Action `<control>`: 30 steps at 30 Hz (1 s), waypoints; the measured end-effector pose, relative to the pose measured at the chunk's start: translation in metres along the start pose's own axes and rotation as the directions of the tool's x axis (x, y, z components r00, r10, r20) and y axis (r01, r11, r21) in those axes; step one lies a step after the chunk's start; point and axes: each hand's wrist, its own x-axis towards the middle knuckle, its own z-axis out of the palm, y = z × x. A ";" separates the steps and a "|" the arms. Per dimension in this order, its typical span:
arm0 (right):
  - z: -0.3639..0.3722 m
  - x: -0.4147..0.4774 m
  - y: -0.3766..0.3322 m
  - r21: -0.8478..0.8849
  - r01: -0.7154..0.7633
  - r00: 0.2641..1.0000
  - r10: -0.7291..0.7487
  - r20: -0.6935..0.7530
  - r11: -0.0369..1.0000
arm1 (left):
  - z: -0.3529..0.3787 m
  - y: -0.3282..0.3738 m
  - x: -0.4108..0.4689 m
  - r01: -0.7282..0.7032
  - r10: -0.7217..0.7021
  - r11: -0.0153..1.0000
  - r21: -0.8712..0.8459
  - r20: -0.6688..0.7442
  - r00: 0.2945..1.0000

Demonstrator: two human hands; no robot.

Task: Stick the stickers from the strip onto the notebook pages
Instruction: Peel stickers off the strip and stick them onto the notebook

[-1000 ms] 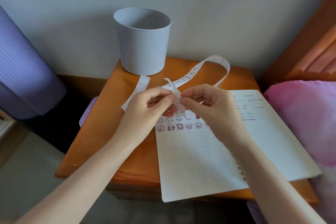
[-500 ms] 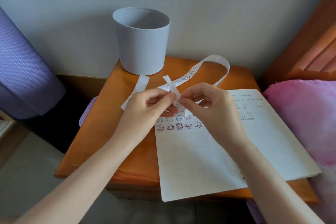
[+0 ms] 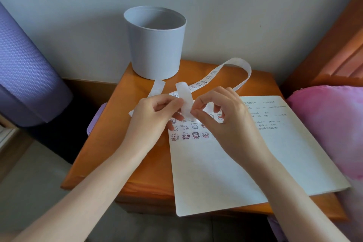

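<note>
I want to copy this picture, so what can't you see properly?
Head view:
Whether the right hand pinches a sticker or just the strip: too small, fingers cover it.
Top sticker rows on the notebook: partly under the left hand and right hand.
Handwriting on the right page: too small to read.
Bottom of the grey bucket: hidden by its wall.

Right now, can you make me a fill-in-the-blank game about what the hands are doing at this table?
1. The left hand and the right hand both pinch the white sticker ____.
2. The stickers already stuck down sit on the notebook's ____ page.
3. The grey bin stands on the ____ table.

Missing words: strip; left; orange.
</note>
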 end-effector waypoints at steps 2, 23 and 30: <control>-0.006 -0.001 -0.005 0.091 -0.038 0.999 0.036 0.025 0.995 | -0.002 -0.003 0.002 0.003 -0.003 1.000 0.016 -0.012 1.000; 0.008 -0.010 -0.008 0.254 -0.539 0.775 0.353 0.524 0.803 | -0.003 -0.011 0.003 -0.017 0.018 0.992 0.127 -0.009 1.000; 0.015 -0.013 -0.009 0.231 -0.499 0.820 0.368 0.439 0.835 | -0.002 -0.010 0.001 -0.036 0.038 0.983 0.182 -0.005 0.999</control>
